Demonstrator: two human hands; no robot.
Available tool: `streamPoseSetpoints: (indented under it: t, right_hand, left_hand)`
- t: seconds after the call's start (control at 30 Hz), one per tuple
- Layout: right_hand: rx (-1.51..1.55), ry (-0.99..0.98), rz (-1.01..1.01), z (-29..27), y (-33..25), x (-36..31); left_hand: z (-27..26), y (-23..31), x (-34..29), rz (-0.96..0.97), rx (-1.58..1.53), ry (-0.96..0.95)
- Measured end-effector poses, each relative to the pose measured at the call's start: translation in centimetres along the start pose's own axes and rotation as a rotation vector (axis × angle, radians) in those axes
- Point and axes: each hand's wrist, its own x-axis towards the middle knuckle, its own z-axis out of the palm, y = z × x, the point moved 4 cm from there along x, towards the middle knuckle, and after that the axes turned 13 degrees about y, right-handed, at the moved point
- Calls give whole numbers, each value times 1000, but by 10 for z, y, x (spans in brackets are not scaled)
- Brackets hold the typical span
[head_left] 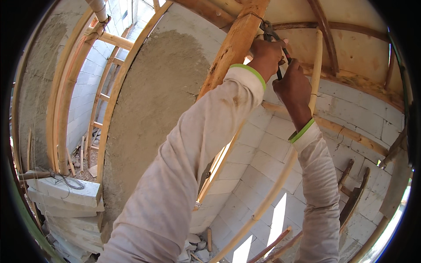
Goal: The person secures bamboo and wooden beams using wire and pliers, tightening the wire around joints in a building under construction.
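Note:
Both my arms reach up to a thick wooden beam [234, 46] that slants under the roof panels. Thin dark wire [250, 15] is wound around its upper part. Close to the wire are the jaws of a pair of pincers [268, 30], with dark handles running down between my hands. My left hand [265, 58] is closed around the upper part of the pincers beside the beam; its fingers are partly hidden. Lower and to the right, my right hand [293, 87] grips the handles in a fist.
A long, pale pole [274, 193] rises beside my right arm. Rough plaster [153, 87] covers the wall at left, next to a wooden frame [117, 92]. Light blocks [70, 193] are stacked at lower left. Rubble [199, 250] and loose poles [280, 241] lie below.

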Motion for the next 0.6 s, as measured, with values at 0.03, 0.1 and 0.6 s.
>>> streamPoseSetpoints:
  t: [0.03, 0.1, 0.6]
  right_hand:
    - [4, 7, 9, 3, 0, -2]
    - [19, 22, 28, 11, -1, -5]
    - [396, -606, -149, -33, 62, 75]
  left_hand:
    - [-2, 0, -1, 11, 24, 0]
    - [-5, 0, -3, 31, 34, 4]
    - [1, 19, -51, 155, 18, -224]
